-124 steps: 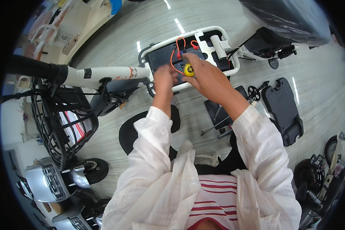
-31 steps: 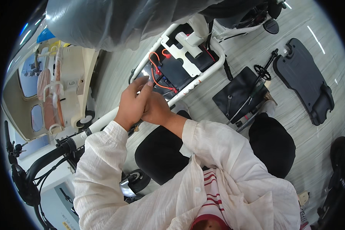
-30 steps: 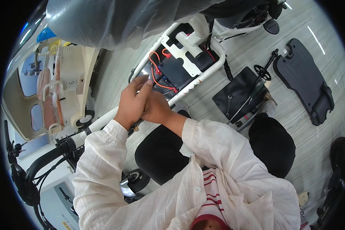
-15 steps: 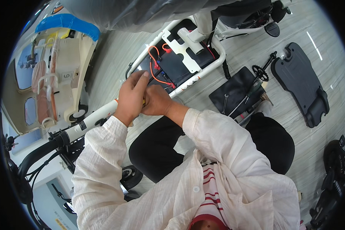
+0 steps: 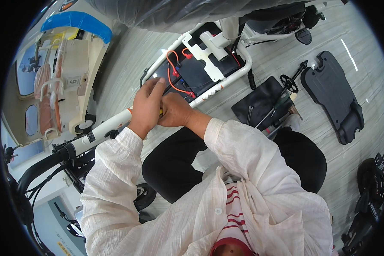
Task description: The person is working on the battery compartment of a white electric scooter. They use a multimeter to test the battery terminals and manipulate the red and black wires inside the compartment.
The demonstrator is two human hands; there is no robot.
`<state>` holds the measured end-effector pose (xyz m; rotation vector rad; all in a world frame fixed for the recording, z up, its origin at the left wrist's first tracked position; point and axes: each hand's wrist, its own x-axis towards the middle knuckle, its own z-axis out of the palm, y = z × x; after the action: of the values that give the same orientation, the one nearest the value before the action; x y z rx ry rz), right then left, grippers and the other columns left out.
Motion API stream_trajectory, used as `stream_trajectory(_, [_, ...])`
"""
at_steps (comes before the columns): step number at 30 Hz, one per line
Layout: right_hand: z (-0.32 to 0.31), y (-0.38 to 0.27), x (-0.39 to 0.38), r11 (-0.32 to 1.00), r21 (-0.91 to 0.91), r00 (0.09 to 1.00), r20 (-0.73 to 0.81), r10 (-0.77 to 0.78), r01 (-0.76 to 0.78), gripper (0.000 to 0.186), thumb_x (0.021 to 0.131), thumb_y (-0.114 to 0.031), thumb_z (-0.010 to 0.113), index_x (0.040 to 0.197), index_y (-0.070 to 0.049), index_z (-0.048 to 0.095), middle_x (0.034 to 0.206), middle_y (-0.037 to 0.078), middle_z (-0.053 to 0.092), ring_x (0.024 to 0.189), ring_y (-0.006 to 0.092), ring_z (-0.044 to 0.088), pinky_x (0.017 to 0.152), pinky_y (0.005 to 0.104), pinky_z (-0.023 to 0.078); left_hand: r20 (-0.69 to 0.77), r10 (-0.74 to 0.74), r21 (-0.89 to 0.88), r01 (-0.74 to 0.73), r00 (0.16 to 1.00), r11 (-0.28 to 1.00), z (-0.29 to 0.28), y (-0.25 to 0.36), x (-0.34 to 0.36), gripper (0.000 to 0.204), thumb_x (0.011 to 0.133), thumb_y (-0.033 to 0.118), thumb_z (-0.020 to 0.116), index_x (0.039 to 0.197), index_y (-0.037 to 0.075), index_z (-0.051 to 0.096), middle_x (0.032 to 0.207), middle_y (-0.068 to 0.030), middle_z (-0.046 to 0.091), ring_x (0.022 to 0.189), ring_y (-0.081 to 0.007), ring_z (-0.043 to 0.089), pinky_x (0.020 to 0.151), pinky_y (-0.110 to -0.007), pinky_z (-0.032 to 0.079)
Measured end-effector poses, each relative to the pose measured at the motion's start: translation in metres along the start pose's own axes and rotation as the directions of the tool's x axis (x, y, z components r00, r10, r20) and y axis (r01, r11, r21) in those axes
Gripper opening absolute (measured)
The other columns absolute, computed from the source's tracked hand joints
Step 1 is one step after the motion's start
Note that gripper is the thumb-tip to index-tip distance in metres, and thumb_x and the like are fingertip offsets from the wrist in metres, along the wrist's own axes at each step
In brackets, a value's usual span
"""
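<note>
My left hand (image 5: 144, 109) and my right hand (image 5: 178, 112) are pressed together, fingers curled, at the near left end of a white tubular vehicle frame (image 5: 234, 73). A small bit of yellow shows between them; my hands hide the rest of what they hold. Just beyond, black batteries (image 5: 195, 70) sit inside the frame. Orange wires (image 5: 169, 77) run over them to red-capped terminals (image 5: 192, 94). Above the batteries lies a white metal bracket (image 5: 212, 72), with a white tube joint (image 5: 215, 46) over it.
A black plastic cover (image 5: 335, 96) lies on the floor at right. Nearer, a black pouch (image 5: 243, 104) carries a wrench (image 5: 250, 112), a screwdriver (image 5: 281, 100) and a crank with chainring (image 5: 288, 83). A black handlebar (image 5: 34, 170) stands left; a plastic-wrapped bulk (image 5: 170, 17) hangs overhead.
The view has shifted slightly. My hands stay together at the same spot, with hardly any visible movement.
</note>
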<state>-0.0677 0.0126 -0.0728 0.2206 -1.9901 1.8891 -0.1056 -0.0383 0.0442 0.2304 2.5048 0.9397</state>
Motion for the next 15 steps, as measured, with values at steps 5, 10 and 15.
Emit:
stream_trajectory(5, [-0.0033,0.0003,0.0007,1.0,-0.009,0.997,0.069,0.023,-0.023,0.03,0.066,-0.036,0.079,0.077,-0.011,0.067,0.076,0.01,0.069,0.075,0.0335,0.067,0.067,0.0428,0.054,-0.012,-0.023,-0.061,0.023,1.0,0.998,0.0032,0.0025,-0.0009,0.058,0.096,0.037,0.055,0.128,-0.011,0.05,0.116,-0.019,0.062,0.106,-0.0211,0.06,0.093,-0.031,0.045])
stream_trajectory(10, [-0.0083,-0.003,0.0016,1.0,0.016,0.996,0.084,0.018,-0.019,0.032,0.066,-0.036,0.08,0.081,-0.01,0.068,0.079,0.011,0.07,0.077,0.0335,0.068,0.069,0.0425,0.054,-0.042,-0.043,-0.095,0.039,0.998,0.995,0.0049,0.0008,0.0,0.058,0.097,0.038,0.055,0.128,-0.011,0.05,0.115,-0.0197,0.062,0.108,-0.024,0.059,0.095,-0.033,0.045])
stream_trajectory(15, [-0.0073,-0.0014,0.0026,0.999,0.04,0.998,0.07,-0.007,0.005,0.033,0.065,-0.035,0.081,0.082,-0.01,0.068,0.081,0.011,0.071,0.078,0.0338,0.068,0.069,0.0426,0.054,-0.057,-0.054,-0.113,0.047,0.997,0.993,0.005,0.0007,0.0003,0.06,0.097,0.039,0.054,0.129,-0.01,0.049,0.113,-0.0192,0.062,0.105,-0.0244,0.059,0.093,-0.034,0.046])
